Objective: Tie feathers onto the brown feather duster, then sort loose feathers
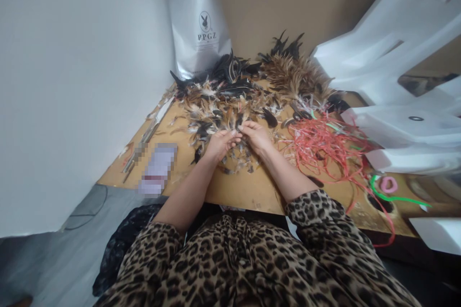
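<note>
Both of my hands meet over a wooden table, at the near edge of a heap of brown, black and white feathers. My left hand is curled, its fingertips pinched together on a small bunch of feathers. My right hand is closed too, its fingertips touching the same bunch from the right. Loose feather bits lie on the table just below the hands. My sleeves have a leopard print.
A tangle of red strings lies right of my hands. A silver bag stands at the back. White foam pieces crowd the right side. Metal rods and a blurred card lie left. A white wall is close on the left.
</note>
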`<action>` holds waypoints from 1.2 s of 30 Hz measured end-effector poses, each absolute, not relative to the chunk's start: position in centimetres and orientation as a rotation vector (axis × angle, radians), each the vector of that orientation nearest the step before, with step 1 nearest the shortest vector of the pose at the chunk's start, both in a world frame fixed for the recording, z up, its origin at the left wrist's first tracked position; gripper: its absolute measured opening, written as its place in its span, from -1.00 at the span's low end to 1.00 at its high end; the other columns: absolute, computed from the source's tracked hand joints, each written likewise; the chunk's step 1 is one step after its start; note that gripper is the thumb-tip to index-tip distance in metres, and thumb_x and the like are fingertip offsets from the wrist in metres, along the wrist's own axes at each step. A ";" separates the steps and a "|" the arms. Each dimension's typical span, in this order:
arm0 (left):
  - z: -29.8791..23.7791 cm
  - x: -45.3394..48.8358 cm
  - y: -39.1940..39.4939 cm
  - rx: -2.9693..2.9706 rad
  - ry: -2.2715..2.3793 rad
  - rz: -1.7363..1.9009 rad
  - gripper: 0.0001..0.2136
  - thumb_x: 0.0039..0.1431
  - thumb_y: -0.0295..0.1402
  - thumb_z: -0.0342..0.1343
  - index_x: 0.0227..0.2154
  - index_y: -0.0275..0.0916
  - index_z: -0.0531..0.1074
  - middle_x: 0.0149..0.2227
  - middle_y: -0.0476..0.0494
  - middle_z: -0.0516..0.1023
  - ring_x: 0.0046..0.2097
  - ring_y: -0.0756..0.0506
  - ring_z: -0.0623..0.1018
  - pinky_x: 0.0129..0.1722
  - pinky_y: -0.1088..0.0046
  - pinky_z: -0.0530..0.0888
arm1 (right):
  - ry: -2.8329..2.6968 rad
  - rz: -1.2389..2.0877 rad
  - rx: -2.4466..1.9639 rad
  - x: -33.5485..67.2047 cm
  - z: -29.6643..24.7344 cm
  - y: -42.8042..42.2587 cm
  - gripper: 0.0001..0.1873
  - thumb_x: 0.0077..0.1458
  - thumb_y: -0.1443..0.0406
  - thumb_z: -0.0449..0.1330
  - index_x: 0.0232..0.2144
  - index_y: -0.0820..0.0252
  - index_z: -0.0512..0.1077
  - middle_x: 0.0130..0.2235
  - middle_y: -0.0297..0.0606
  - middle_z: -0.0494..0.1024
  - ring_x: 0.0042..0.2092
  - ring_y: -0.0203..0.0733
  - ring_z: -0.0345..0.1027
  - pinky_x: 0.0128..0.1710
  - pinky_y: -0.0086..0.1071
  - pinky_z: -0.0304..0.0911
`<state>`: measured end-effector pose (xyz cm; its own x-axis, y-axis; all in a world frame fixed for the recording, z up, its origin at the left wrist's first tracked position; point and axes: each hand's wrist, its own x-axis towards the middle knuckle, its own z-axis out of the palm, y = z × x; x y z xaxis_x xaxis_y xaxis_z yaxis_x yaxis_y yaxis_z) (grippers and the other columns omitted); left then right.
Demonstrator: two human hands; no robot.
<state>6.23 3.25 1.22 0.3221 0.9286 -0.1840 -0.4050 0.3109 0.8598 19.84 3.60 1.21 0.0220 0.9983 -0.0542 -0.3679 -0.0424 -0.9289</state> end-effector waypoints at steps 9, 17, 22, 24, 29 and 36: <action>1.0 6.5 3.2 0.806 0.838 1.042 -0.83 -0.13 -0.36 0.28 -0.54 -0.37 0.45 -0.54 -0.05 0.48 -0.53 0.14 0.39 -0.55 0.64 0.29 | -0.892 1.290 -1.076 19.4 1.8 3.2 -0.67 -0.39 0.17 0.39 -0.56 0.20 0.40 -0.61 -0.47 0.37 -0.55 -0.42 0.16 -0.50 -0.48 0.09; 1.3 6.0 3.4 0.736 0.802 1.082 -0.81 -0.14 -0.37 0.30 -0.51 -0.38 0.44 -0.51 -0.06 0.49 -0.52 0.13 0.43 -0.58 0.67 0.28 | -0.830 1.401 -0.939 20.1 1.4 3.7 -0.72 -0.34 0.19 0.40 -0.59 0.21 0.41 -0.62 -0.44 0.37 -0.55 -0.42 0.16 -0.53 -0.49 0.01; 1.5 5.9 3.4 0.716 0.807 1.068 -0.86 -0.04 -0.41 0.23 -0.42 -0.39 0.46 -0.40 -0.16 0.57 -0.48 0.10 0.49 -0.56 0.66 0.31 | -0.770 1.451 -0.925 20.2 1.7 3.6 -0.72 -0.37 0.21 0.41 -0.58 0.21 0.44 -0.62 -0.42 0.38 -0.54 -0.41 0.17 -0.54 -0.49 0.02; 1.5 5.9 3.5 0.692 0.820 1.080 -0.89 -0.01 -0.43 0.20 -0.42 -0.39 0.46 -0.41 -0.16 0.58 -0.48 0.10 0.50 -0.56 0.67 0.31 | -0.794 1.444 -0.930 20.3 1.7 3.6 -0.73 -0.35 0.19 0.40 -0.56 0.21 0.47 -0.61 -0.41 0.39 -0.54 -0.41 0.17 -0.54 -0.48 0.01; 1.6 5.8 3.7 0.630 0.842 1.138 -0.92 0.03 -0.46 0.17 -0.40 -0.39 0.44 -0.42 -0.17 0.59 -0.46 0.09 0.52 -0.54 0.67 0.33 | -0.894 1.368 -0.978 20.5 1.2 3.7 -0.72 -0.28 0.14 0.36 -0.53 0.20 0.47 -0.59 -0.41 0.41 -0.54 -0.41 0.17 -0.52 -0.47 0.02; 1.6 6.0 3.5 0.684 0.879 1.146 -0.89 -0.01 -0.42 0.21 -0.44 -0.39 0.45 -0.43 -0.19 0.59 -0.46 0.06 0.54 -0.55 0.65 0.34 | -1.095 1.107 -1.133 20.3 1.4 3.4 -0.80 -0.20 0.17 0.31 -0.54 0.19 0.47 -0.54 -0.40 0.42 -0.51 -0.38 0.18 -0.44 -0.43 0.10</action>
<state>6.04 3.51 1.60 0.1611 0.9586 -0.2348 -0.4746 0.2838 0.8332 20.26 3.39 1.37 0.1193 0.9899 0.0772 -0.0880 0.0879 -0.9922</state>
